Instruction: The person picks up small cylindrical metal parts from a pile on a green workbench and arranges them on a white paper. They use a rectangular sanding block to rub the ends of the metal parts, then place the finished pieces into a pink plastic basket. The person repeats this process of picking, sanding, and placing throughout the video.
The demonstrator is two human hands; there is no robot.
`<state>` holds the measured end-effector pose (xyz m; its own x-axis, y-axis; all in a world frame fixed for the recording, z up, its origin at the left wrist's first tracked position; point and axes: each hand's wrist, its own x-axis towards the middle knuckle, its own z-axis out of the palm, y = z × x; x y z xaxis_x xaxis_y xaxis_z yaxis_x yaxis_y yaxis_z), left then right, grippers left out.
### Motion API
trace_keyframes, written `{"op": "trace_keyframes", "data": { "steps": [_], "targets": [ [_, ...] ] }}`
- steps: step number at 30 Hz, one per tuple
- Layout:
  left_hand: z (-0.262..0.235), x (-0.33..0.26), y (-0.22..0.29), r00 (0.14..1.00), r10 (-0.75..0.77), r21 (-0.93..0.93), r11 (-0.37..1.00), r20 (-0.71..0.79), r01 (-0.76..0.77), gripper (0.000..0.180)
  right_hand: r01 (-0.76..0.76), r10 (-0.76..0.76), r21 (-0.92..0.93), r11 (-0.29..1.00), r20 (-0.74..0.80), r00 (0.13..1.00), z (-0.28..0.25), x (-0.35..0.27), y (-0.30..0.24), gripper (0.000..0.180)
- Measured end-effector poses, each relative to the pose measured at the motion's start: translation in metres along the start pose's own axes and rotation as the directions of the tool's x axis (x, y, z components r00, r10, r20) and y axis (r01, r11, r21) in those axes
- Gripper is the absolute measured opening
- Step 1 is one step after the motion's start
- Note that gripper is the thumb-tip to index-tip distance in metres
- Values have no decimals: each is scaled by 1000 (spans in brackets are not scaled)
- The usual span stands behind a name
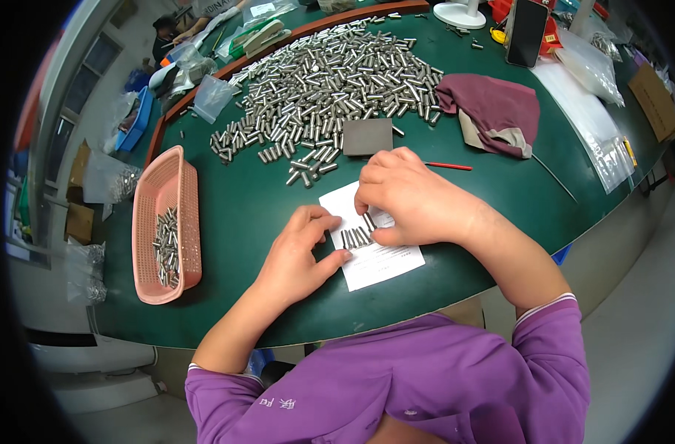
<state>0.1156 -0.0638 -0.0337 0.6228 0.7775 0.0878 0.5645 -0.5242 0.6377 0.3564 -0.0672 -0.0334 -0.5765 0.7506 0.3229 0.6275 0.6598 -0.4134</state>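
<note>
A white printed sheet (385, 271) lies on the green table in front of me, with a short row of silver metal pins (354, 237) side by side on it. My left hand (297, 251) rests at the row's left end, thumb and forefinger apart, the thumb tip beside the pins. At the right end, my right hand (408, 198) pinches a metal pin (369, 220) between thumb and fingers. Its curled fingers partly cover the sheet and that pin. Just beyond this hand sits a flat grey-brown block (368, 138).
A big heap of metal pins (330, 81) covers the far middle. At left stands a pink basket (146, 237) partly filled with pins. A red stick (448, 166), maroon cloth (500, 111), thin rod (554, 179), phone (528, 35) and plastic bags (589, 66) lie rightward. Another person sits far left.
</note>
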Motion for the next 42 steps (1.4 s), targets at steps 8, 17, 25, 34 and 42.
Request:
{"op": "trace_keyframes", "data": {
  "steps": [8, 17, 25, 34, 42],
  "targets": [
    [10, 13, -13, 949, -294, -875, 421, 118, 239, 32, 81, -62, 45, 996, -319, 946, 15, 13, 0, 33],
    [10, 8, -27, 926, -342, -956, 183, 158, 231, 28, -121, 114, 8, 993, -393, 912, 1, 16, 26, 56],
    [7, 7, -33, 957, -277, -974, 177, 88, 141, 35, -327, 266, -155, 932, -316, 911, 8, 10, 47, 50],
    [11, 8, -36, 957, -285, -943, 331, -56, 43, 34, -20, 103, 245, 969, -331, 938, -6, 16, 16, 44],
    [12, 12, -25, 918, -390, -896, 429, -69, 115, 31, 158, -98, 142, 977, -359, 928, 11, 30, -10, 45]
  ]
}}
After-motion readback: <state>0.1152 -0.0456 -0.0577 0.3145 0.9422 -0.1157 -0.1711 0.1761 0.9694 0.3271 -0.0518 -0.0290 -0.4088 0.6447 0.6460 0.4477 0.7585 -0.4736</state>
